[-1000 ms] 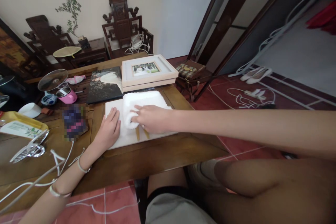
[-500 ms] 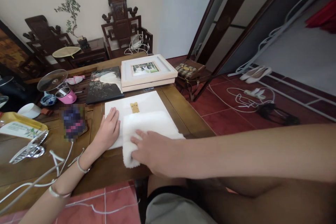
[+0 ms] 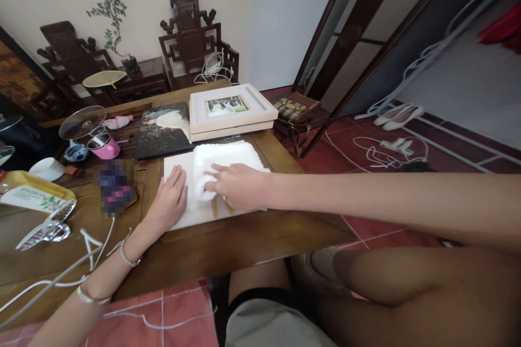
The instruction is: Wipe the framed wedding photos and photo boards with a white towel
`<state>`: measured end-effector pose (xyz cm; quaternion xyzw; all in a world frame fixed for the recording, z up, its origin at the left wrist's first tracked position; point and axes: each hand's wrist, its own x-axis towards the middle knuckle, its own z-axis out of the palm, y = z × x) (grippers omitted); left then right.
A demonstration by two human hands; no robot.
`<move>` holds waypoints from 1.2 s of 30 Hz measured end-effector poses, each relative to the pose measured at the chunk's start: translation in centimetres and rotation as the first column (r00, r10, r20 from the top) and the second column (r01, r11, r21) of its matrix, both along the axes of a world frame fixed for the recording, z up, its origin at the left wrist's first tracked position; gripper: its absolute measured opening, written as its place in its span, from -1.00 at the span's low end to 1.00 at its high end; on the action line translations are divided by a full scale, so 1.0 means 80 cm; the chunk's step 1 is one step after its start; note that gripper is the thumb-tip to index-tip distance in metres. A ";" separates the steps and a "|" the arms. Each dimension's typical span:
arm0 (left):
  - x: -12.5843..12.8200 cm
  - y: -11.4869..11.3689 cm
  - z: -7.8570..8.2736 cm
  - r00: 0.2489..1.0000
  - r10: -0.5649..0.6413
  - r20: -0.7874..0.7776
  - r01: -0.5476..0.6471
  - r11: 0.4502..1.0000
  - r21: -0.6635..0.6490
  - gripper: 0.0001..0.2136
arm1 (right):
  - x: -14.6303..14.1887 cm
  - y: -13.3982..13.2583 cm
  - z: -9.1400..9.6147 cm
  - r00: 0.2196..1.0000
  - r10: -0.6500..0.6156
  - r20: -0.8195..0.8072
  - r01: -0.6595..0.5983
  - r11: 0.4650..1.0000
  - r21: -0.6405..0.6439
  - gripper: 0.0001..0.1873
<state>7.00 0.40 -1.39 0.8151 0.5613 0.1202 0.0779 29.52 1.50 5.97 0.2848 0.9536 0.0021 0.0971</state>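
A flat white board (image 3: 191, 216) lies on the wooden table (image 3: 252, 238) in front of me. My left hand (image 3: 170, 202) rests flat on its left part, fingers stretched out. My right hand (image 3: 236, 184) presses a folded white cloth (image 3: 223, 154) onto the board, fingers curled over the cloth's near edge. Two small tan marks on the board show just below my right hand.
Behind the board lie a framed photo (image 3: 232, 110) on a second frame and a dark photo print (image 3: 163, 129). A pink cup (image 3: 106, 147), small fan (image 3: 82, 122), yellow tray (image 3: 32, 190), white cables (image 3: 61, 276) and a blurred patch crowd the left. Chairs stand at the back; shoes lie on the floor at right.
My right hand slid the cloth toward me to the table's near edge half a second ago, then pushed it back up over the board. My left hand stayed put.
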 end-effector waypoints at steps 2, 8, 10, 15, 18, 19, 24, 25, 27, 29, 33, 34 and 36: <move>0.000 0.000 0.000 1.000 -0.004 0.005 0.004 1.000 0.001 -0.56 | 0.002 0.002 0.000 1.000 0.001 -0.001 -0.001 1.000 -0.005 -0.52; 0.000 -0.002 0.001 1.000 -0.004 0.011 0.004 1.000 -0.010 -0.55 | 0.006 0.010 0.004 0.996 -0.073 -0.044 0.069 0.994 -0.079 -0.58; 0.000 0.000 0.001 1.000 -0.006 0.015 0.006 1.000 -0.006 -0.55 | 0.001 0.004 0.005 0.997 -0.080 -0.010 0.079 0.996 -0.030 -0.55; 0.000 0.007 0.001 1.000 -0.013 0.020 0.012 1.000 0.015 -0.56 | -0.018 -0.038 0.026 0.986 -0.115 0.119 0.125 0.989 -0.079 -0.53; 0.000 0.012 0.003 1.000 -0.012 0.007 0.012 1.000 0.014 -0.55 | -0.025 -0.065 0.035 0.994 -0.054 0.099 0.069 0.986 -0.149 -0.68; 0.000 0.014 0.004 1.000 -0.011 0.003 0.011 1.000 0.012 -0.55 | -0.026 -0.071 0.035 0.996 -0.042 0.080 0.054 0.986 -0.160 -0.72; -0.001 0.015 0.003 1.000 -0.010 -0.002 0.010 1.000 0.012 -0.55 | -0.023 -0.076 0.033 0.997 0.033 0.070 -0.016 0.975 -0.222 -0.77; -0.002 0.014 0.002 1.000 -0.011 0.000 0.011 1.000 0.016 -0.56 | -0.021 -0.072 0.034 0.997 0.033 0.072 -0.016 0.973 -0.231 -0.74; -0.002 0.011 0.000 1.000 -0.012 0.007 0.012 1.000 0.022 -0.56 | -0.017 -0.061 0.035 0.998 0.007 0.064 0.007 0.975 -0.223 -0.67; -0.003 0.008 -0.002 1.000 -0.011 0.018 0.010 1.000 0.027 -0.57 | -0.012 -0.045 0.032 0.999 -0.033 0.044 0.040 0.983 -0.179 -0.60; -0.002 0.006 -0.002 1.000 -0.012 0.024 0.012 1.000 0.016 -0.56 | -0.002 -0.008 0.015 0.998 -0.051 0.033 0.053 0.996 -0.065 -0.51; -0.002 0.006 -0.002 1.000 -0.012 0.020 0.012 1.000 0.012 -0.56 | 0.000 -0.001 0.011 0.998 -0.045 0.034 0.046 0.998 -0.038 -0.49; -0.002 0.007 0.000 1.000 -0.010 0.009 0.010 1.000 0.005 -0.55 | 0.001 0.006 0.005 0.998 -0.036 0.043 0.036 0.999 -0.004 -0.49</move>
